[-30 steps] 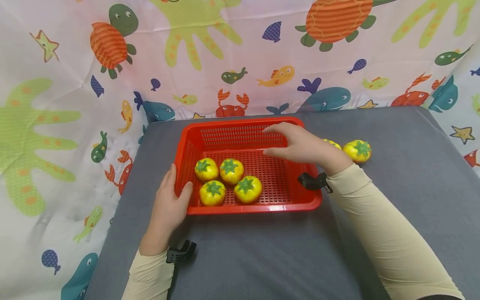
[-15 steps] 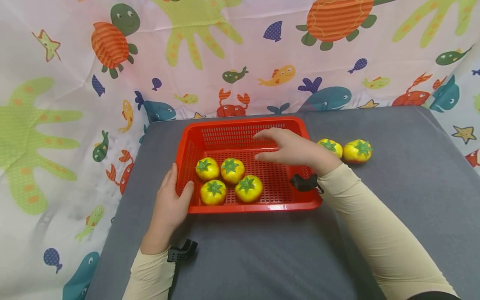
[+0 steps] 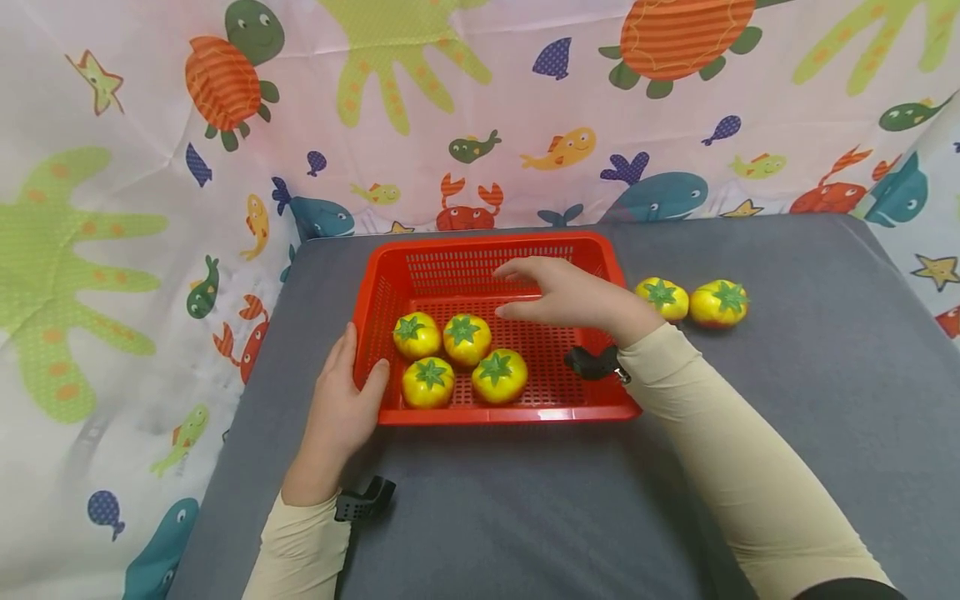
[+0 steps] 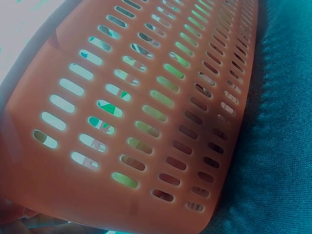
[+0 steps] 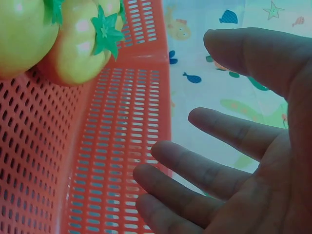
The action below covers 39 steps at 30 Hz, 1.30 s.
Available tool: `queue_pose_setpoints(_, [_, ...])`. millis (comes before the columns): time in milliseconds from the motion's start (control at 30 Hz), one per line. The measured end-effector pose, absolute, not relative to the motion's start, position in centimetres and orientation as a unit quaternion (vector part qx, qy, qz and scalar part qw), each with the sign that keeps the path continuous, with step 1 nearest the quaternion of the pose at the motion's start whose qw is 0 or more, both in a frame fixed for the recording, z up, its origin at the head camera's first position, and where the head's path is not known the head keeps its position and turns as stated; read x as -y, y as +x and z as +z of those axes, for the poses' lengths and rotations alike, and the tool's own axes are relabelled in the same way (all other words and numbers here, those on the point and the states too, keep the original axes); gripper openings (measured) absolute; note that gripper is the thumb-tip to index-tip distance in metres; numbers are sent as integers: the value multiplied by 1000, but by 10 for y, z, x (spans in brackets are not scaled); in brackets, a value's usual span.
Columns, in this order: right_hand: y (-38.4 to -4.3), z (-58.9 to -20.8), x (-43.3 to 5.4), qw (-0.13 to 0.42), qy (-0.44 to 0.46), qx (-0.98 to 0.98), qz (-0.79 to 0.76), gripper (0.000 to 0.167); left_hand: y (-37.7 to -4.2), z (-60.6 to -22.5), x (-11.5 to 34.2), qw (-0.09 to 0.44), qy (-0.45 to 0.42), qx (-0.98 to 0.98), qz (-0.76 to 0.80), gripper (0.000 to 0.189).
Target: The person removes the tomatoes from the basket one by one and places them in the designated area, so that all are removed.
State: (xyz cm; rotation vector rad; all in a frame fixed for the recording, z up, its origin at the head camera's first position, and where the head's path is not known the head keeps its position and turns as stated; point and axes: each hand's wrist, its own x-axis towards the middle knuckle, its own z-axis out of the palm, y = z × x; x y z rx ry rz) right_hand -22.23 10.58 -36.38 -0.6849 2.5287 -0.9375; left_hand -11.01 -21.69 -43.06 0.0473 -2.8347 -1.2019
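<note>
Red basket (image 3: 510,415): right wall partly hidden behind right arm (image 3: 720,442). Right-wrist view: yellow fruit (image 5: 22,36) cut off.

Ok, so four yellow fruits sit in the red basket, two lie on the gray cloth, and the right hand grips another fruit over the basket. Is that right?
Not quite: the right hand is over the red basket but grips no fruit; the right wrist view shows its fingers apart and nothing held. Four yellow fruits inside and two more on the gray cloth are correct.
</note>
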Motion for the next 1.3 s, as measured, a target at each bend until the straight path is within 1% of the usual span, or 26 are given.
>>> queue_pose_setpoints(233, [-225, -371, -98, 193, -246, -889, -334, 62, -110, -430, 217, 28, 15, 920, -391, 80])
queue_pose_setpoints(533, [-227, -378, -93, 200, -264, -886, -326, 64, -111, -430, 218, 39, 9, 920, -389, 80])
queue_pose_setpoints(767, [-228, -385, -90, 214, -271, -884, -315, 63, -110, -431, 217, 26, 14, 919, -393, 81])
queue_pose_setpoints(967, [-226, -388, -86, 224, -275, -883, -307, 65, -109, -432, 217, 34, 14, 919, -392, 80])
queue_pose_setpoints(1300, [-226, -393, -86, 234, -280, -881, -301, 56, -110, -433, 217, 37, 8, 918, -394, 80])
